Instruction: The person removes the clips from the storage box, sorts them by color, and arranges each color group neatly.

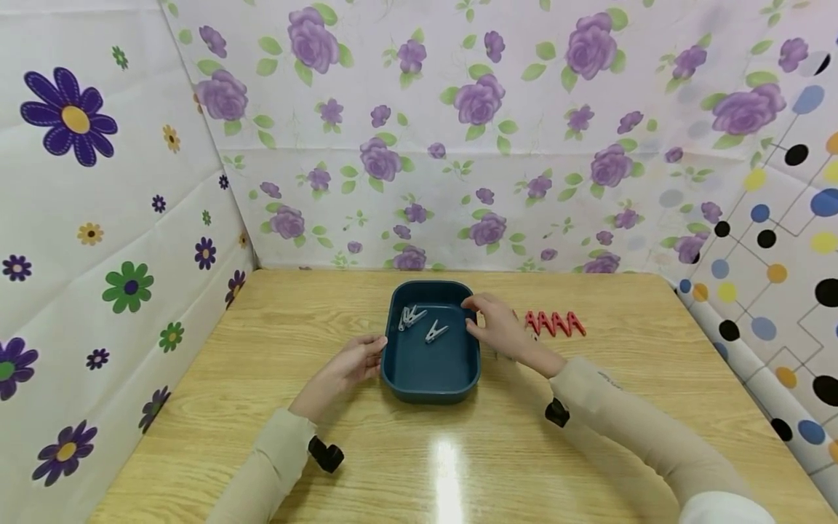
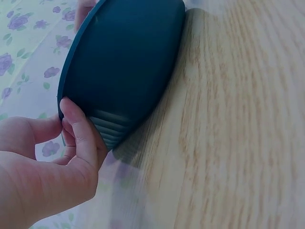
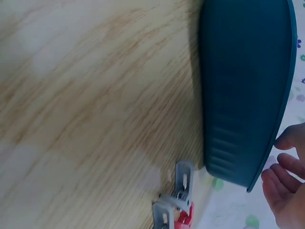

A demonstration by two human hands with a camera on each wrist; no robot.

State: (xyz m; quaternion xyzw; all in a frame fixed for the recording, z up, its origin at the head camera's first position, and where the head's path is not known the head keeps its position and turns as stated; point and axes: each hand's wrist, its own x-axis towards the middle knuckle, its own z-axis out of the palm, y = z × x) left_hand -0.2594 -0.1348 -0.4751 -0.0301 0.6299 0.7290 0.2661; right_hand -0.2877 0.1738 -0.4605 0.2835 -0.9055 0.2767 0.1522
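A dark blue rectangular plastic bin [image 1: 431, 397] stands on the wooden table, with several light grey clothespins [image 1: 436, 332] lying inside, most of them grouped toward its far left. My left hand [image 1: 353, 360] pinches the bin's left rim; in the left wrist view its fingers [image 2: 86, 143] press the outer wall. At the far right part of the rim is my right hand [image 1: 500, 327], its thumb and index finger spread over the edge with no clothespin visible between them. In the right wrist view the fingers [image 3: 281, 176] of that hand are loosely bent beside the rim.
Several red clothespins [image 1: 555, 323] stand in a row on the table [image 1: 294, 306] right of the bin. Grey clothespins [image 3: 183, 181] lie nearer the bin, mostly hidden under my right wrist in the head view. Flower-patterned cloth [image 1: 419, 145] rises behind the table.
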